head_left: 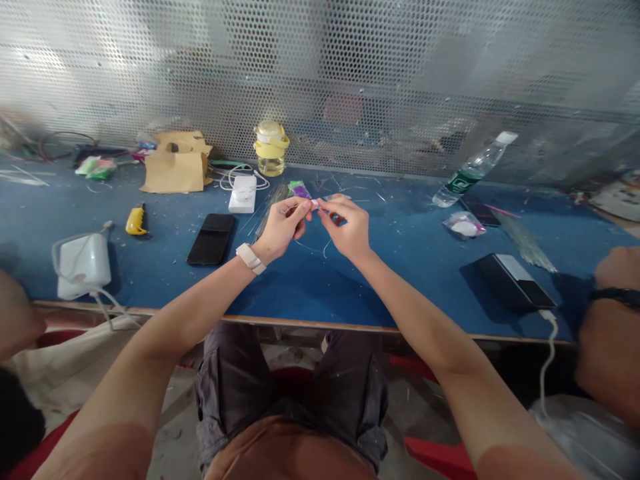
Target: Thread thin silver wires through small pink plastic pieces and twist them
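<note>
My left hand [283, 227] and my right hand [345, 227] meet above the blue table [310, 280], fingertips almost touching. Both are closed in a pinch around a small pink-purple piece [313, 202] and a thin wire [320, 250] that loops down below them. A pale watch sits on my left wrist. A bundle of thin wires [267, 207] and a small purple and green packet [299, 191] lie on the table just behind my hands.
A black phone [211, 239], white charger [243, 193], yellow cutter [135, 221], cardboard box [176, 162] and jar [271, 148] lie left and behind. A bottle [473, 170], small bag [464, 225] and black power bank [515, 281] lie right. Other people's arms show at both edges.
</note>
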